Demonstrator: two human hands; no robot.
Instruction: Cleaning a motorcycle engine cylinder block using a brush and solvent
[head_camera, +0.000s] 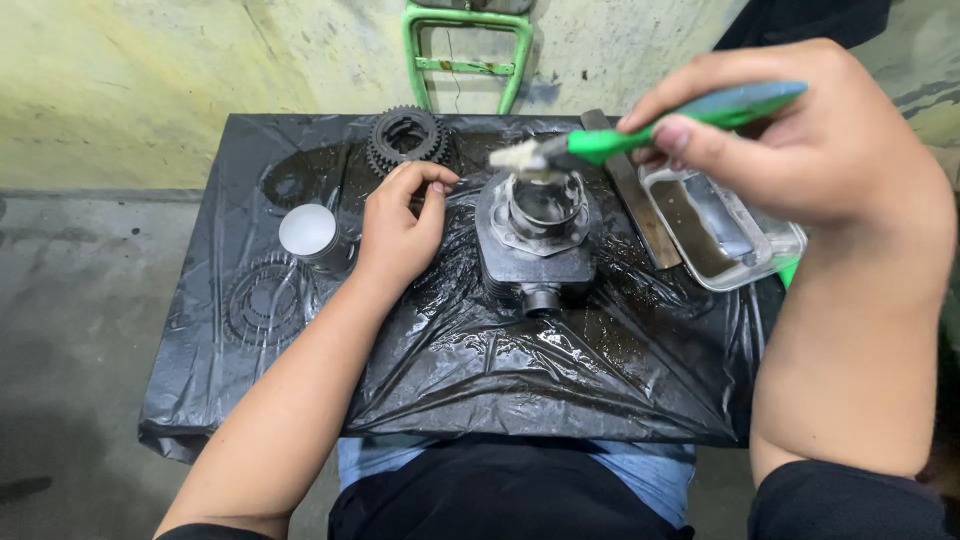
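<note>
A silver piston (308, 231) is seen standing at the left of the surface (600, 390) (draped in black plastic sheet), with a stack of gears (405, 136) behind it. The left hand (400, 232) is rested on the sheet, its fingers (432, 185) curled loosely and holding nothing, just beside the engine cylinder (537, 238) at the centre. A green-handled brush (640, 130) is gripped by the right hand (800, 140), bristles over the cylinder's bore. A clear tray (725, 235) of dark liquid is placed at right.

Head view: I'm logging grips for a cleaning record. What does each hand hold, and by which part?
The right hand holds a green-handled brush by its handle. The left hand holds nothing visible.
</note>
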